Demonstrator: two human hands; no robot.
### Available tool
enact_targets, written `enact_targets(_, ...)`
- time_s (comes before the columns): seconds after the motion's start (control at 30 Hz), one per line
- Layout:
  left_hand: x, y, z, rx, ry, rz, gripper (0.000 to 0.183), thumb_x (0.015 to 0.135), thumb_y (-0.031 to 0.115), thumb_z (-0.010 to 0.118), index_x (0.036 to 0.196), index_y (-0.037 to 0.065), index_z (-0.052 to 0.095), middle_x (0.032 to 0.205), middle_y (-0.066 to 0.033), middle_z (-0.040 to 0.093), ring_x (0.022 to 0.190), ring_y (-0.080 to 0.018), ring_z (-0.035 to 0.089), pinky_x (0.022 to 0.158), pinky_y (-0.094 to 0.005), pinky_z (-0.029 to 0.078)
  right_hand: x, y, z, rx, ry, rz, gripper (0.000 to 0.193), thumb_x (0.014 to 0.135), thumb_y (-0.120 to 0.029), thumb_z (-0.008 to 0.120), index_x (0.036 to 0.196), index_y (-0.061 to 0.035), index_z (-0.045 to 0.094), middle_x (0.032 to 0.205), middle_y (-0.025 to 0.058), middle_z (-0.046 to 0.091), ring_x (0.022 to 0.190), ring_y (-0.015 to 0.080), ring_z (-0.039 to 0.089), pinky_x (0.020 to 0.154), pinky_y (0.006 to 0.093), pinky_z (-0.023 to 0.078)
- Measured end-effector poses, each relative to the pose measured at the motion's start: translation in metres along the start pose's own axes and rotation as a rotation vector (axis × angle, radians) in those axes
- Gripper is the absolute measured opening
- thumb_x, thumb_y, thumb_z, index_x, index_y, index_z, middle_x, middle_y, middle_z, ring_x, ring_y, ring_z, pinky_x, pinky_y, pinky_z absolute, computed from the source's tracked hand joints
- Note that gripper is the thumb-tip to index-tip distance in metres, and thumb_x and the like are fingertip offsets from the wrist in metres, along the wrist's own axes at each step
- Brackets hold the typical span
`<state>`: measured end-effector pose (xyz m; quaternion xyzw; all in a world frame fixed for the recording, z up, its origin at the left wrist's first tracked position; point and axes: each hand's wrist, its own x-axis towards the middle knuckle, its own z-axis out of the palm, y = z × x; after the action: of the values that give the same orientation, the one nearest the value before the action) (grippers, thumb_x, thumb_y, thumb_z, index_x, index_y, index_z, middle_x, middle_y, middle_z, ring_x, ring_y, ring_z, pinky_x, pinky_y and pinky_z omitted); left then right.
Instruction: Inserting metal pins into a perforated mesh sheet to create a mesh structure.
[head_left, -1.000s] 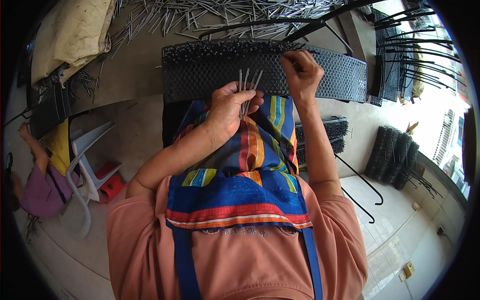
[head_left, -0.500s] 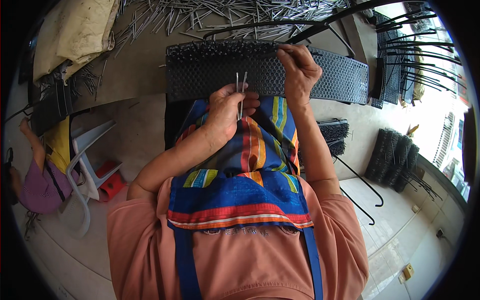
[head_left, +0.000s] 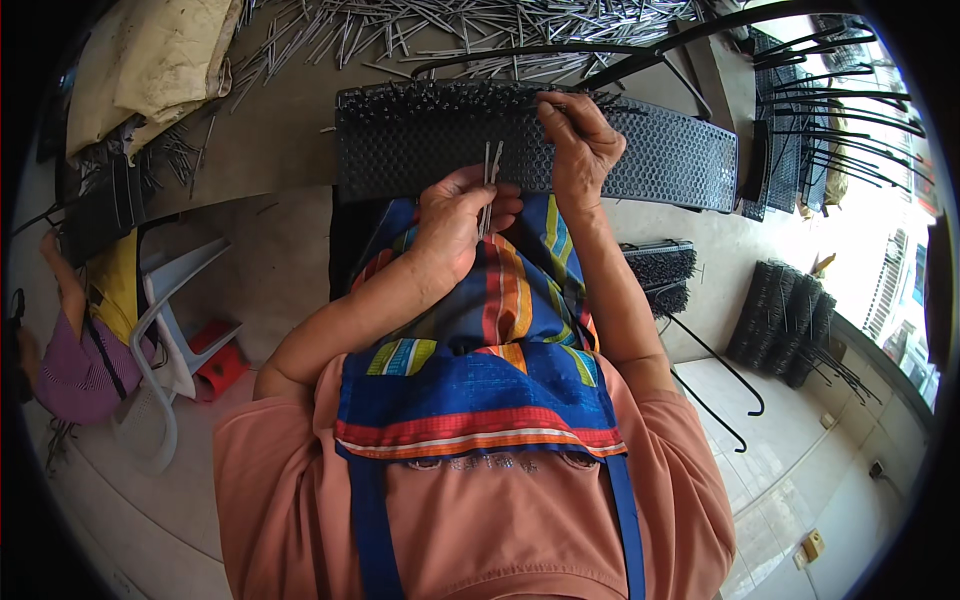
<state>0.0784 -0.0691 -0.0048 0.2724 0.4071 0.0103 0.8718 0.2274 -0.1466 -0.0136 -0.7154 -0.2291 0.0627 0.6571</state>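
A long black panel (head_left: 670, 155) with a honeycomb of small holes lies across in front of me. Dark, short bits (head_left: 425, 100) stand crowded along its far edge, mostly on the left half. My left hand (head_left: 452, 220) is closed by the panel's near edge, thumb pressed over a few thin silvery metal strips (head_left: 490, 160) that point upward. Over the panel's far edge, my right hand (head_left: 585, 150) is in a pinch, at the right part of the dark bits. Whatever lies between its fingertips is too small to make out.
Loose metal strips (head_left: 460, 35) are heaped on the table behind the panel. A black bar (head_left: 620, 68) runs above its far edge. Black brush-like pieces (head_left: 780, 320) stand at the right. Another person (head_left: 95, 360) is at the far left beside a pale chair (head_left: 168, 335).
My right hand has shifted a little left along the panel's far edge, still pinched. The strips in my left hand have drawn closer together.
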Motion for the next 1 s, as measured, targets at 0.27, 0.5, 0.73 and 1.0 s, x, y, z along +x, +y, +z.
enact_targets(0.27,0.0,-0.001,0.002,-0.056,0.012,0.029,0.016,0.091,0.0,0.055,0.104,-0.001,0.062,0.093,-0.0148,0.07,0.078,-0.0226,0.07,0.069,-0.0316,0.058,0.003,-0.009,0.011,-0.465,-0.062,-0.146,0.014,0.073,-0.001,0.075,0.087,-0.0046,0.073,0.073,0.0086,0.063,0.062,0.0214,0.064,0.057,0.0294,0.048)
enact_targets(0.5,0.001,0.004,0.009,-0.06,-0.002,0.074,0.013,0.092,0.001,0.056,0.102,-0.002,0.064,0.092,-0.0129,0.07,0.079,-0.0214,0.07,0.07,-0.0317,0.058,-0.002,-0.01,0.003,-0.45,-0.131,-0.177,0.011,0.075,-0.004,0.075,0.086,-0.0019,0.072,0.072,0.0066,0.065,0.061,0.0147,0.061,0.056,0.0265,0.046)
enact_targets(0.73,0.001,0.005,0.011,0.105,-0.099,-0.012,0.013,0.093,0.006,0.059,0.102,0.0,0.065,0.094,-0.0132,0.071,0.08,-0.0223,0.071,0.073,-0.0328,0.058,-0.017,-0.012,-0.019,0.175,-0.365,0.577,0.01,0.079,-0.005,0.075,0.08,0.002,0.069,0.063,-0.0013,0.061,0.058,0.0052,0.054,0.05,0.0222,0.04)
enact_targets(1.0,0.01,0.008,0.004,0.141,-0.028,-0.109,0.02,0.093,0.014,0.06,0.11,0.003,0.061,0.099,-0.0175,0.071,0.086,-0.0281,0.072,0.075,-0.0373,0.057,0.008,0.008,-0.017,0.093,0.09,0.009,0.008,0.081,0.006,0.07,0.086,-0.0006,0.069,0.073,-0.001,0.063,0.059,0.0025,0.052,0.052,0.0184,0.039)
